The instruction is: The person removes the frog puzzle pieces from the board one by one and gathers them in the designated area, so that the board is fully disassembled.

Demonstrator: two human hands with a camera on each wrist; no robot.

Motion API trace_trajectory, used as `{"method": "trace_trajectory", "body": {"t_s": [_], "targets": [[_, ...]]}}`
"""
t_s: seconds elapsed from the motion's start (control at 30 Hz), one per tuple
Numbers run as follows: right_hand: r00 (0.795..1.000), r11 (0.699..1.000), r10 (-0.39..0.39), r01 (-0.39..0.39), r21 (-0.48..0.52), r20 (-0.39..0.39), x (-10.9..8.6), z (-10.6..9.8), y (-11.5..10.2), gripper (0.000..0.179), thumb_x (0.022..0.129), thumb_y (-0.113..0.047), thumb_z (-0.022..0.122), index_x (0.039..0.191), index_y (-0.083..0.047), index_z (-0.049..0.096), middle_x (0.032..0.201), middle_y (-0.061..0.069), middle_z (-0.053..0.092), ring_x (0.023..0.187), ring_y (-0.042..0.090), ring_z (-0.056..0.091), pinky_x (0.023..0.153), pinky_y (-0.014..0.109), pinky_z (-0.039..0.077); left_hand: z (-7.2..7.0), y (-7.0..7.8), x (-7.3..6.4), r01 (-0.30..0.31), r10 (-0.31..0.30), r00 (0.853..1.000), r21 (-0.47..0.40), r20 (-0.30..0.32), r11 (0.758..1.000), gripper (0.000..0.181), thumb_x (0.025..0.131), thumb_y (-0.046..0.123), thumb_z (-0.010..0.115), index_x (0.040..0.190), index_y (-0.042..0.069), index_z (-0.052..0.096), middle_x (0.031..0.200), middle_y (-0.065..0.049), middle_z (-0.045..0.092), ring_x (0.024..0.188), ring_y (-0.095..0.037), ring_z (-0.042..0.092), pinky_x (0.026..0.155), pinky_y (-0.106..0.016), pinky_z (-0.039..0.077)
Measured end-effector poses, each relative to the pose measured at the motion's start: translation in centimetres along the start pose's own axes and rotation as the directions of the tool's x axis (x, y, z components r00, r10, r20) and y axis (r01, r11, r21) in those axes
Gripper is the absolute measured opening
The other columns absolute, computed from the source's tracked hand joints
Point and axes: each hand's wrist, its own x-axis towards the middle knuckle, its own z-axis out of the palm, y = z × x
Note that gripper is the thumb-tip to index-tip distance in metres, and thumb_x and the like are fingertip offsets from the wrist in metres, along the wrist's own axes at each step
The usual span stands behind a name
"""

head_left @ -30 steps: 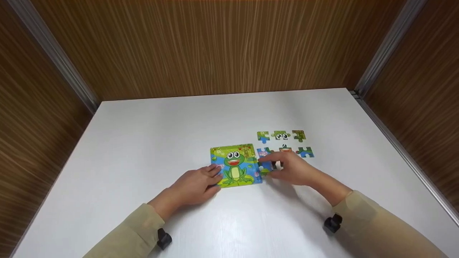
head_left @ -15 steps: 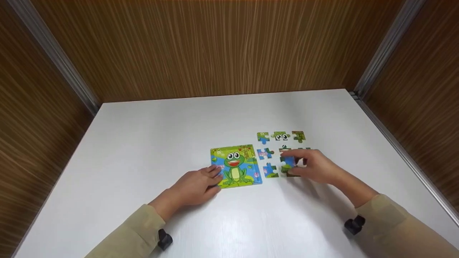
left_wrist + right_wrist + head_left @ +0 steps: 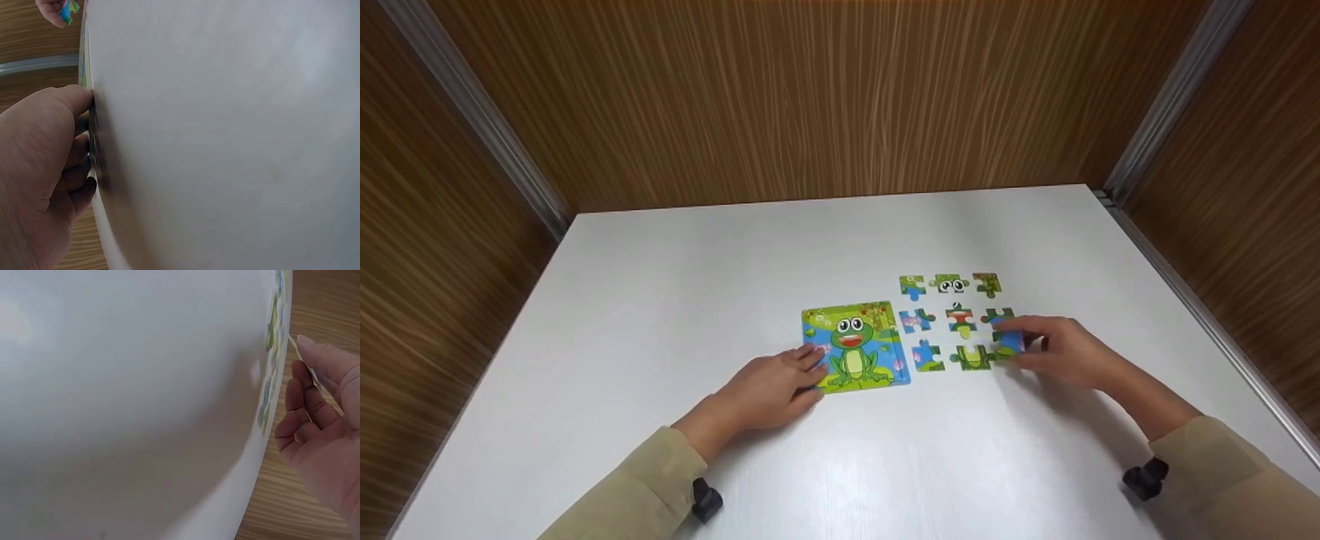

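Note:
A square puzzle board (image 3: 859, 367) printed with a green frog lies on the table. My left hand (image 3: 765, 390) rests at its lower left corner, fingers on the printed face and thumb by the near edge. To the board's right, my right hand (image 3: 1069, 351) pinches a blue and green jigsaw piece (image 3: 1009, 343) between thumb and fingers. In the right wrist view this piece (image 3: 304, 357) appears edge-on, raised off the table. Beneath and beside it lie the loose pieces, among them a frog-belly piece (image 3: 973, 358) and a frog-mouth piece (image 3: 961, 318).
Further pieces lie in rough rows: a frog-eyes piece (image 3: 951, 285), a green corner piece (image 3: 913, 286), a tree piece (image 3: 987, 283), a pink-flower piece (image 3: 916, 321) and a blue-green piece (image 3: 928, 356). Wood-grain panels (image 3: 840, 105) enclose the white table (image 3: 682, 285).
My right hand has moved right, from the board's right edge across the loose pieces, carrying the pinched jigsaw piece. The left hand has stayed on the board.

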Motion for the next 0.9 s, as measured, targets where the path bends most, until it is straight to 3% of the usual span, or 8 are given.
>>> {"method": "trace_trajectory", "body": {"t_s": [0.17, 0.63, 0.9], "targets": [[0.998, 0.998, 0.056, -0.057, 0.011, 0.024, -0.3, -0.1, 0.6, 0.050, 0.090, -0.007, 0.084, 0.137, -0.008, 0.071, 0.103, 0.007, 0.066, 0.088, 0.024, 0.057, 0.065, 0.025, 0.049, -0.1, 0.0, -0.1, 0.002, -0.002, 1.000, 0.002, 0.005, 1.000, 0.050, 0.110, 0.034, 0.053, 0.151, 0.007, 0.059, 0.161, -0.014, 0.048, 0.152, -0.031, 0.042, 0.117, -0.049, 0.043], [0.990, 0.991, 0.135, -0.135, -0.001, 0.036, -0.1, -0.1, 1.4, 0.067, 0.090, -0.009, 0.084, 0.151, -0.005, 0.057, 0.105, 0.012, 0.064, 0.091, 0.026, 0.058, 0.069, 0.026, 0.054, -0.2, 0.0, 0.1, 0.010, -0.010, 1.000, -0.021, 0.015, 1.000, 0.051, 0.110, 0.035, 0.054, 0.152, 0.008, 0.058, 0.163, -0.013, 0.046, 0.153, -0.030, 0.040, 0.117, -0.050, 0.043], [0.992, 0.992, 0.128, -0.127, -0.024, 0.017, -0.1, 0.0, 1.7, 0.062, 0.088, -0.013, 0.088, 0.144, -0.006, 0.062, 0.112, 0.011, 0.065, 0.096, 0.027, 0.057, 0.074, 0.024, 0.052, -0.1, -0.1, -0.1, 0.011, -0.010, 1.000, -0.020, 0.012, 1.000, 0.050, 0.109, 0.035, 0.055, 0.152, 0.009, 0.059, 0.162, -0.012, 0.046, 0.153, -0.029, 0.041, 0.116, -0.050, 0.044]]}}
